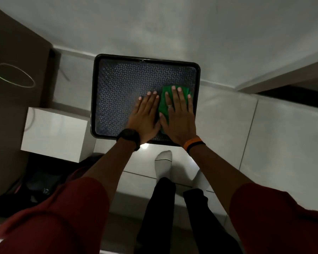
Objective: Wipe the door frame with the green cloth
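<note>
Both my arms reach straight out in front of me, palms down, side by side. My right hand [180, 120] lies flat over the folded green cloth [162, 107]. The cloth shows between and beyond the fingers, and the thumb is tucked against it. My left hand [145, 116] is spread flat next to it and holds nothing. Both hands are seen over a dark patterned floor mat [94, 99]. A pale frame edge [283, 74] with a dark gap below it runs diagonally at the upper right, well away from both hands.
A white box [55, 132] stands left of the mat. Further left a brown panel [17, 43] carries a thin wire loop [11, 76]. Dark bags [35, 189] lie at the lower left. My socked foot [163, 162] stands on the pale tiles just behind the mat.
</note>
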